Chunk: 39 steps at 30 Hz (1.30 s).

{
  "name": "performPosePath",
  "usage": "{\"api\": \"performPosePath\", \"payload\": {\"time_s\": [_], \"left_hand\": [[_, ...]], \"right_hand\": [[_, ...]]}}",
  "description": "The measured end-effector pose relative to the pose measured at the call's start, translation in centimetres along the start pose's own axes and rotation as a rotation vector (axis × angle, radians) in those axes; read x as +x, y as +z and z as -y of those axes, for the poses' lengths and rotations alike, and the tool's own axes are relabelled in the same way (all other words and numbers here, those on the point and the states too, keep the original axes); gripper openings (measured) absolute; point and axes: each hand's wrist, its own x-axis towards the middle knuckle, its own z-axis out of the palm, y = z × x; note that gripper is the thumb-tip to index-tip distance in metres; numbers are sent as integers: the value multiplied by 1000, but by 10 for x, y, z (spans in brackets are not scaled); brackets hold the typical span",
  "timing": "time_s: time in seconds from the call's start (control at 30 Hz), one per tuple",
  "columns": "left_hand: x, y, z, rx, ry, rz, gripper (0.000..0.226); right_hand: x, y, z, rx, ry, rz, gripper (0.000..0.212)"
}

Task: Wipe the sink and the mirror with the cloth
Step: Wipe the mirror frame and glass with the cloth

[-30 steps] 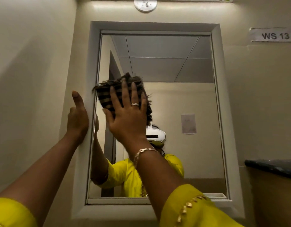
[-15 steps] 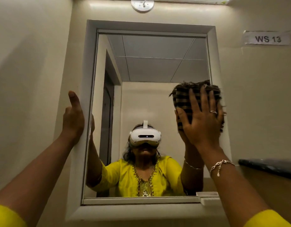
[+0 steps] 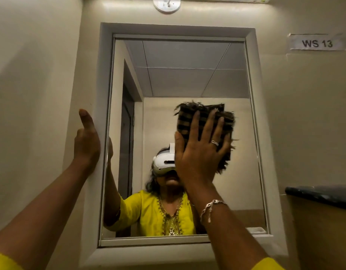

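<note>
Wall mirror (image 3: pixel 187 78) in a pale moulded frame (image 3: pixel 105 78) fills the middle of the view; sink not in view. Dark stone-topped surface (image 3: pixel 324 193) pokes in at right, well apart from the glass. Right grip (image 3: pixel 199 152) is splayed flat, fingers straight and spread, pressing the cloth (image 3: pixel 184 121) against the glass right of centre, about mid-height. It's a press, not a pinch. Left grip (image 3: pixel 86 141) braces on the frame's left rail, thumb straight up, holding nothing; its fingers are mostly hidden. The cloth is a dark checked, folded pad with frayed fringe sticking out at the top and right edges. Handling call: light, soft, no stiffness of its own, so it only follows the palm while pressure is on. It would probably slide or unfold if the pressure eased. Best hold is palm over the middle of the pad with fingertips near the top edge, roughly as now. The fringe at lower right sits outside the hand and will likely drag loose. The glass is rigid but fragile, so keep the pressure moderate and even. Also a "WS 13" label (image 3: pixel 317 43) on the right wall and a ring (image 3: pixel 214 142) on the right grip, which could tick the glass at the pad's edge.
</note>
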Motion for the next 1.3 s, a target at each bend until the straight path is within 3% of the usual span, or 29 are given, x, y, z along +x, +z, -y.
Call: {"api": "performPosePath", "payload": {"time_s": [0.33,0.53,0.8,1.03,1.3], "left_hand": [[-12,0,-15,-88,1,10,41],[-6,-3,-7,-109,18,82,63],[-5,-1,-8,-27,13,7,50],[-2,-3,-1,-15,2,58,104],[-3,-2,-3,31,-7,17,65]], "right_hand": [[-33,11,115,72,-128,96,64],[-34,14,127,65,-216,132,64],[-28,7,80,195,-294,96,62],[-15,-5,-6,136,-270,69,63],[12,-19,-93,18,-95,50,68]]}}
